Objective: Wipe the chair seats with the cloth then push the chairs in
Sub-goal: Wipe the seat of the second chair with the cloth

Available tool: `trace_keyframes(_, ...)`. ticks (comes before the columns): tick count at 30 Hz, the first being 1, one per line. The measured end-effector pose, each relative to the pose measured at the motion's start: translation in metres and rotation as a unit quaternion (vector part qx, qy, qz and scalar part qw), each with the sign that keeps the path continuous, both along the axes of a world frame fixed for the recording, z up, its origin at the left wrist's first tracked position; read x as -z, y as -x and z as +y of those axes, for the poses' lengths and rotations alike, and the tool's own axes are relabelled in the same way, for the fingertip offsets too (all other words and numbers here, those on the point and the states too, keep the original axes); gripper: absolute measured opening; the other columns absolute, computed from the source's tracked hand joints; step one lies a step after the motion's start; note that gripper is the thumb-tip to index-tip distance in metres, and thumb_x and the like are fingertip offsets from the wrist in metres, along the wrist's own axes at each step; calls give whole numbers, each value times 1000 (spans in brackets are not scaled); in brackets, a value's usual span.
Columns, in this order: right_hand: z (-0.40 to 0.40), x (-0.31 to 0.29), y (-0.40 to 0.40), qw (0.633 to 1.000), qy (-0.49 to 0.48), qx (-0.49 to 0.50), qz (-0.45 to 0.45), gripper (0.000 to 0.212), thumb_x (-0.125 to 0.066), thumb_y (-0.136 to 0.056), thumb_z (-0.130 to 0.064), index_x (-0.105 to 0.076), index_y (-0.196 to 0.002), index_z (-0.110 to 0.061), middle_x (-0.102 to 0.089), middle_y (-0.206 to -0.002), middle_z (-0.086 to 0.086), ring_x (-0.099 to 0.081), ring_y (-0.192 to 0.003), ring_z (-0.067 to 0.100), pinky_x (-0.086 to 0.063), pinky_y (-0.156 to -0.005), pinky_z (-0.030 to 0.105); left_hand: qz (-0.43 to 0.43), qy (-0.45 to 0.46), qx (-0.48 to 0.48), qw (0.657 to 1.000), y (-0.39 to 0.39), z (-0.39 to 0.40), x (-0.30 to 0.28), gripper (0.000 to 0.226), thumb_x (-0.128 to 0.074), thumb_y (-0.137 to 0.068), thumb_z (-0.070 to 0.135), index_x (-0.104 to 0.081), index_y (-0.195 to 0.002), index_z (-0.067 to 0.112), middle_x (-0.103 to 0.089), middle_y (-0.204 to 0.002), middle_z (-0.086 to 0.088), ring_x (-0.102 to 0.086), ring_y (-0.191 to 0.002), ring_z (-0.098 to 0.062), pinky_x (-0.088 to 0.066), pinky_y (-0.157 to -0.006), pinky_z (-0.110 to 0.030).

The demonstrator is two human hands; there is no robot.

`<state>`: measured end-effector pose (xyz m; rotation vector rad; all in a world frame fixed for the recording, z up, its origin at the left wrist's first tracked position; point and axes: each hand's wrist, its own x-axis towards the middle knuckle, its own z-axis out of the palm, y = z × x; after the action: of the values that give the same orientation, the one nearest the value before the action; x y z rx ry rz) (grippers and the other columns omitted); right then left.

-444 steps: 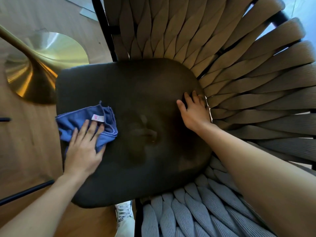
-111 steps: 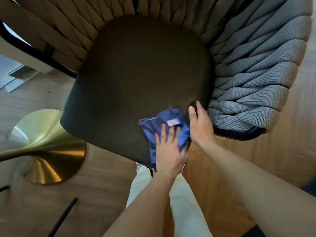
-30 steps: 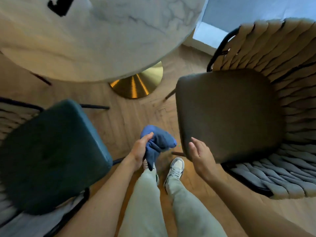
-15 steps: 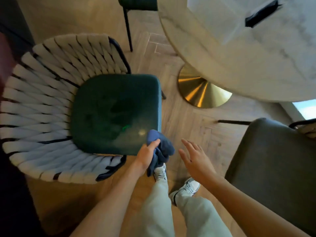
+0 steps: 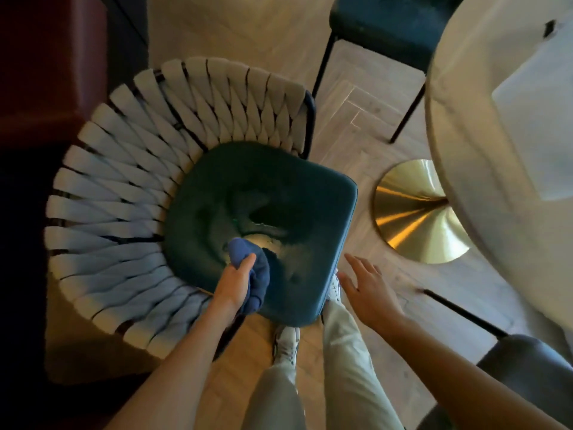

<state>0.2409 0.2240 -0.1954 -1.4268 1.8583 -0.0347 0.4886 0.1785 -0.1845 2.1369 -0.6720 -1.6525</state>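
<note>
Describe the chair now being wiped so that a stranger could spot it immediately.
Start at the round pale marble table on its brass cone base. Left of that base stands the teal cushioned chair, the left hand holding a bunched blue cloth over its seat. Only it shows a pale woven-strap wraparound back.

Left hand (image 5: 234, 285) grips bunched blue cloth (image 5: 251, 268) over the near part of the teal chair seat (image 5: 279, 193); right hand (image 5: 369, 290) hovers with spread fingers.

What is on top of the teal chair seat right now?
Over the teal seat, the left hand grips a bunched blue cloth near the front edge. Pale smudges show beside it. Whether the cloth touches the seat, and what lies beneath it, is hidden.
</note>
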Motion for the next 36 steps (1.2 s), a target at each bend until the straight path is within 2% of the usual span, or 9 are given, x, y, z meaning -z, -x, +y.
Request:
trace_keyframes(7,-105,65,9,996,-18,54,-71,56,-43,-99,-43,-35,-149,-19,-44,-149,8,-40,-137,26,-36,-111,44,-161,-22,-8,987,-25,-66,44,51,-43,-100,42,-59,-114,-4,-61,-95,-14,-55,-84,-22,-40,-75,-32)
trace_keyframes(9,-132,81,9,997,-16,40,-64,57,-42,-99,-44,-34,-149,-19,-40,-151,8,-36,-139,25,-33,-113,44,-198,-25,-19,980,-33,-82,50,56,-41,-101,42,-54,-121,-7,-59,-108,-20,-52,-90,-25,-37,-79,-33)
trace_keyframes(13,-190,109,14,999,16,30,-26,57,-38,-100,-46,-32,-150,-21,-32,-155,6,-26,-144,26,-28,-116,47,-270,-23,-51,961,-57,-110,59,60,-39,-101,43,-48,-130,-9,-51,-132,-31,-50,-119,-42,-38,-94,-41)
trace_keyframes(17,-236,129,24,995,26,100,10,53,-38,-101,-42,-36,-148,-20,-31,-155,8,-25,-143,30,-24,-115,48,-384,-5,-61,921,-96,-128,83,59,-40,-100,45,-56,-112,-11,-57,-116,-34,-57,-105,-46,-44,-87,-48)
trace_keyframes(20,-248,146,20,995,-2,99,23,51,-37,-102,-38,-37,-148,-16,-33,-153,12,-26,-141,34,-24,-115,49,-437,14,-19,899,-116,-134,114,54,-39,-100,42,-54,-123,-5,-51,-125,-31,-55,-106,-47,-45,-91,-51)
trace_keyframes(25,-243,168,7,994,22,93,51,53,-38,-101,-43,-38,-145,-15,-38,-147,12,-31,-137,34,-27,-114,50,-419,-13,5,908,-88,-151,172,53,-42,-98,41,-44,-140,8,-43,-140,-24,-40,-129,-43,-33,-108,-48)
trace_keyframes(28,-241,172,6,993,29,105,52,52,-37,-100,-45,-39,-145,-18,-38,-148,11,-31,-137,33,-29,-112,52,-422,-14,2,907,-59,-162,195,61,-36,-100,42,-22,-153,15,-20,-159,-16,-14,-146,-37,-8,-120,-49)
trace_keyframes(32,-240,173,7,994,31,101,39,53,-35,-101,-46,-37,-146,-19,-36,-150,10,-28,-139,32,-28,-113,53,-415,-54,-54,907,-51,-183,211,66,-27,-100,48,-5,-156,19,3,-164,-8,8,-149,-35,7,-119,-51)
trace_keyframes(36,-240,171,9,994,33,97,27,54,-34,-101,-46,-37,-147,-17,-36,-150,9,-28,-140,31,-28,-113,52,-439,-2,11,898,-52,-221,218,69,-24,-100,52,-3,-155,17,4,-163,-8,11,-148,-35,8,-119,-51)
